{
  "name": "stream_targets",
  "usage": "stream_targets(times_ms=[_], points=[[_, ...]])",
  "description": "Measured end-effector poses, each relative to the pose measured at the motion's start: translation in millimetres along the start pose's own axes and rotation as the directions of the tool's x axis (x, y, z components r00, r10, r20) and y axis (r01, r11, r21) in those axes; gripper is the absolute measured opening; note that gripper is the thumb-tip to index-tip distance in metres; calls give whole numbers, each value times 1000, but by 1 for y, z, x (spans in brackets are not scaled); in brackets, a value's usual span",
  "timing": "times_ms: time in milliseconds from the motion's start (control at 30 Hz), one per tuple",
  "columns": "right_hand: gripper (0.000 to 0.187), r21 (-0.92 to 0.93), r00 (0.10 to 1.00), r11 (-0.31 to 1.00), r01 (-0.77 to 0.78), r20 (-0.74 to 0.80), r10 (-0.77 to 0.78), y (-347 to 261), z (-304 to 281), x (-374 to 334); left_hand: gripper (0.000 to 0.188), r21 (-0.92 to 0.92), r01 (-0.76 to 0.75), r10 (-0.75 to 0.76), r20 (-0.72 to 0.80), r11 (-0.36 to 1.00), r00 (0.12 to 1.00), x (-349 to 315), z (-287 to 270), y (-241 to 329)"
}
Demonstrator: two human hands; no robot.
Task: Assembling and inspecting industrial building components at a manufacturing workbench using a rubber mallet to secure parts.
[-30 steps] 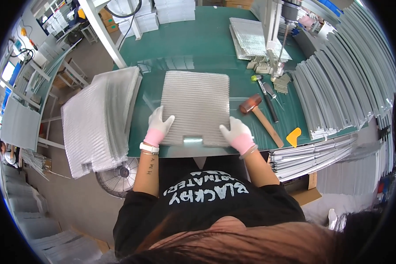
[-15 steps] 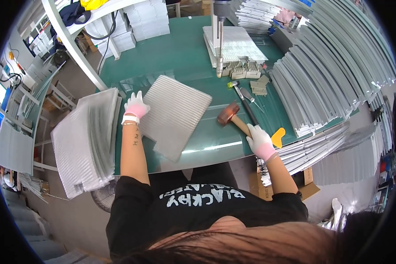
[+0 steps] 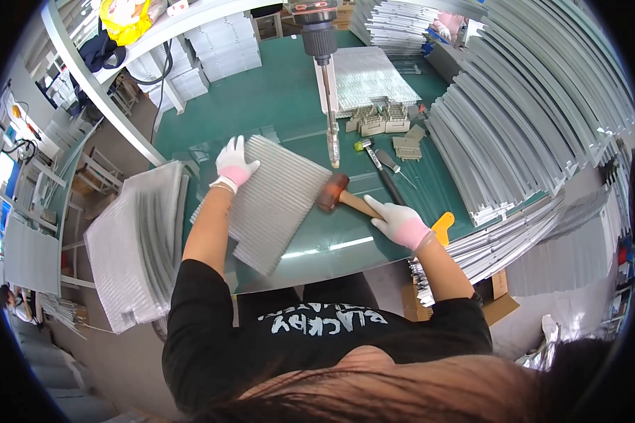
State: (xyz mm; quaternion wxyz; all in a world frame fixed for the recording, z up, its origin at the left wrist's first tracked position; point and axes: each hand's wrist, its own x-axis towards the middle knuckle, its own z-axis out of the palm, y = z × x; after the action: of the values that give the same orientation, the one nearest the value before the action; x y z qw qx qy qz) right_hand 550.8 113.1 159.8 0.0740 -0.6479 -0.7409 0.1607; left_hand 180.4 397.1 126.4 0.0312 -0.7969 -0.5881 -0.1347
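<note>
A ribbed, silvery panel (image 3: 271, 204) lies at a slant on the green table in front of me. My left hand (image 3: 236, 166), in a white and pink glove, rests on the panel's upper left edge with its fingers stretched out. In a matching glove, my right hand (image 3: 401, 224) grips the wooden handle of a mallet (image 3: 333, 192), the index finger lying along the handle. The mallet's reddish-brown head is at the panel's right corner; I cannot tell whether they touch. Just beyond that corner hangs the thin metal shaft of a power driver (image 3: 333, 134).
A hammer (image 3: 381, 169), a screwdriver (image 3: 386, 161) and a yellow scraper (image 3: 442, 228) lie to the right. Beige brackets (image 3: 379, 118) sit farther back. Tall stacks of metal strips (image 3: 515, 127) flank the right side; ribbed panels (image 3: 137, 243) stand stacked at left.
The mallet has moved left to the panel's corner with my right hand. My left hand has shifted right, farther onto the panel. The whole view has also shifted slightly.
</note>
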Motion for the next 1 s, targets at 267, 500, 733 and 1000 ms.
stream_targets(times_ms=[267,500,733,1000], points=[[61,-132,1000,991,-20,17,22,7,-18,-24,49,-160,-660,679,206,734,704,-34,7,96],[59,205,840,954,220,-536,-79,2,9,22,48,-180,-660,678,64,729,732,-43,14,97],[57,48,966,995,93,-246,-78,-2,-14,38,48,-220,-657,675,10,721,738,-48,14,91],[60,-87,998,995,56,-17,-58,-16,-40,32,43,-197,-658,650,-113,727,752,-55,13,91]])
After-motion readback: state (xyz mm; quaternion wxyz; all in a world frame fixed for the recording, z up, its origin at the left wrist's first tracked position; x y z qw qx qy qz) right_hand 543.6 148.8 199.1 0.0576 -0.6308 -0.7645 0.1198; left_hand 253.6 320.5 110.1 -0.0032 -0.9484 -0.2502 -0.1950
